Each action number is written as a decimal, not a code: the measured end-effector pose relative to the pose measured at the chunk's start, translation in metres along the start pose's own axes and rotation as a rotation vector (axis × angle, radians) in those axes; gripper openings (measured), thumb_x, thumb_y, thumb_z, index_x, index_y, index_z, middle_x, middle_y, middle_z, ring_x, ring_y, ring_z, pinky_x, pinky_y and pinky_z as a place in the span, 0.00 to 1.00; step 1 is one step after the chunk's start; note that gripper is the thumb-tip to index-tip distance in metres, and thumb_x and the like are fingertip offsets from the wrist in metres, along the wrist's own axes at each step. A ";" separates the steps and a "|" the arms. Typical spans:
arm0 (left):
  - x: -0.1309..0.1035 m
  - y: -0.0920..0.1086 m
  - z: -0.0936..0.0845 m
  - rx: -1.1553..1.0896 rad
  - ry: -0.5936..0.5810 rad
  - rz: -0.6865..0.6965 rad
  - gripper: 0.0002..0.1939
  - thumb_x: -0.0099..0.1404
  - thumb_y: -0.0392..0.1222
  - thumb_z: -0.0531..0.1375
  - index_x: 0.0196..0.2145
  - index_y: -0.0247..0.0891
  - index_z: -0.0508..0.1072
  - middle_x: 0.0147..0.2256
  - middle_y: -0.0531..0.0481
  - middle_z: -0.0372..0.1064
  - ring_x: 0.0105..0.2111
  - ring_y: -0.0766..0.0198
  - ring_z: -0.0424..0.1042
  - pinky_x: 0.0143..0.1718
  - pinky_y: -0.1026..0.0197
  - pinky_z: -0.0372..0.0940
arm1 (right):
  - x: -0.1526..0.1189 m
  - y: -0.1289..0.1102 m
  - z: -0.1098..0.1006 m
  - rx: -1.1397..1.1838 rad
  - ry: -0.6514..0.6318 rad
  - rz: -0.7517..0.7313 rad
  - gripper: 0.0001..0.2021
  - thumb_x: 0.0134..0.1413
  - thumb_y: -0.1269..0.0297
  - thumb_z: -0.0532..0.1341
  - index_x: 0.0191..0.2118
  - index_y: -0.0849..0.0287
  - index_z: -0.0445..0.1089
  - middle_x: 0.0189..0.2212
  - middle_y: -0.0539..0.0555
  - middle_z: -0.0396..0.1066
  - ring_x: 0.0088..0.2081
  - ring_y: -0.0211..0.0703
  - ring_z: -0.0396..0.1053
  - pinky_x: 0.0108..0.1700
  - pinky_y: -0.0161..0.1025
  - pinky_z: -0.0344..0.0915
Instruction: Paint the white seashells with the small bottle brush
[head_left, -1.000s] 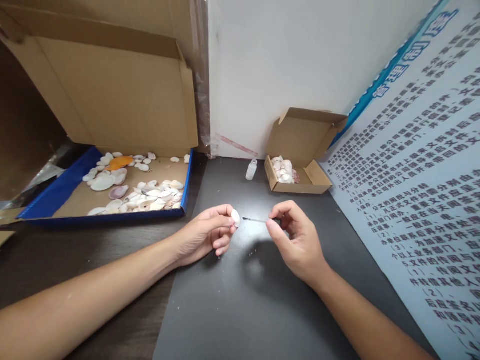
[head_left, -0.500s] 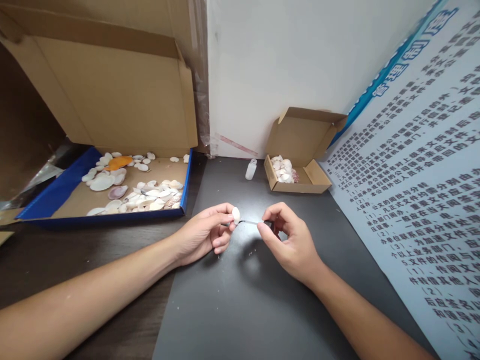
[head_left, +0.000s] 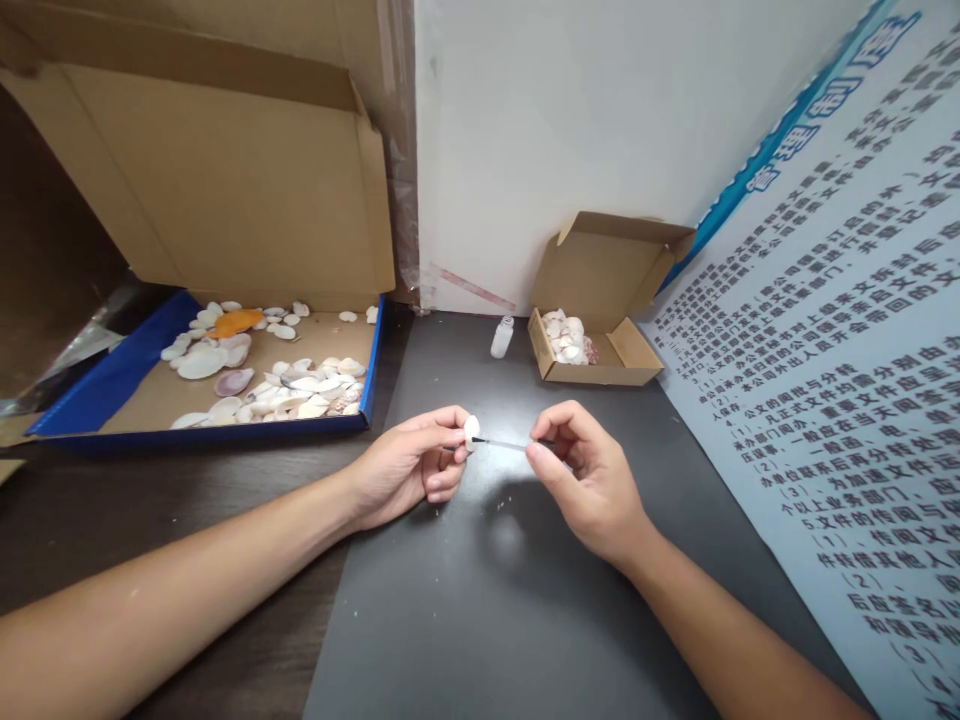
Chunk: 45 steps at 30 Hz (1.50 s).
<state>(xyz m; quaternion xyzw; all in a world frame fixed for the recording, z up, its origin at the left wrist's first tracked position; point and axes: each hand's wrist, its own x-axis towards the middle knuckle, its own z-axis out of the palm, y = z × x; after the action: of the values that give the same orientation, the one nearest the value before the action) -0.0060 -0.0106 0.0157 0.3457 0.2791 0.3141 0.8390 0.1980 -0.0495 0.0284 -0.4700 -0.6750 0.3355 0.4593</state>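
Observation:
Between thumb and fingers, my left hand (head_left: 416, 455) pinches a small white seashell (head_left: 471, 431) upright above the dark mat. My right hand (head_left: 589, 480) is closed on a thin brush (head_left: 504, 444) with a pale shaft and a dark tip. The brush lies almost level, and its tip meets the face of the shell. Most of its handle is hidden behind my right fingers.
A blue-edged cardboard box (head_left: 225, 437) holding many shells (head_left: 307, 390) stands open at left. Behind my hands are a small clear bottle (head_left: 502, 338) and a smaller open carton (head_left: 600, 375) with shells. A printed board (head_left: 840, 330) leans at right.
The brush and my right hand have shifted slightly right and up. The dark tip, at the shell's lower edge before, now lies against its face. My left hand stays nearly still.

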 end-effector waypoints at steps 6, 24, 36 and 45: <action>0.001 -0.002 -0.001 0.030 -0.017 0.014 0.06 0.65 0.33 0.52 0.29 0.37 0.64 0.19 0.58 0.53 0.16 0.74 0.50 0.17 0.70 0.52 | -0.002 0.001 0.000 -0.043 -0.029 0.026 0.04 0.59 0.64 0.60 0.35 0.55 0.64 0.24 0.45 0.61 0.24 0.34 0.58 0.26 0.35 0.56; 0.001 0.000 0.003 0.050 -0.001 0.005 0.06 0.63 0.31 0.51 0.29 0.38 0.63 0.18 0.59 0.51 0.16 0.73 0.48 0.18 0.70 0.51 | -0.003 0.004 0.003 -0.043 -0.091 0.004 0.05 0.58 0.63 0.62 0.36 0.55 0.65 0.24 0.45 0.59 0.24 0.35 0.58 0.26 0.34 0.56; -0.001 0.000 0.001 0.036 -0.011 0.002 0.05 0.64 0.33 0.53 0.30 0.37 0.64 0.19 0.58 0.52 0.16 0.74 0.50 0.18 0.70 0.51 | -0.003 0.002 0.002 -0.006 -0.068 0.014 0.04 0.58 0.64 0.61 0.36 0.55 0.64 0.23 0.44 0.60 0.24 0.34 0.57 0.25 0.33 0.57; -0.001 -0.001 0.000 0.064 -0.008 0.008 0.04 0.64 0.34 0.56 0.31 0.37 0.65 0.20 0.58 0.57 0.15 0.75 0.52 0.16 0.70 0.51 | -0.004 -0.003 0.002 -0.046 -0.047 -0.019 0.05 0.55 0.67 0.61 0.34 0.55 0.63 0.22 0.43 0.58 0.22 0.33 0.55 0.23 0.32 0.55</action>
<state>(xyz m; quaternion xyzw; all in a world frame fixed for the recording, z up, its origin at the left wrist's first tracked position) -0.0063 -0.0120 0.0150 0.3747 0.2841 0.3070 0.8274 0.1961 -0.0537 0.0291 -0.4661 -0.6976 0.3265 0.4353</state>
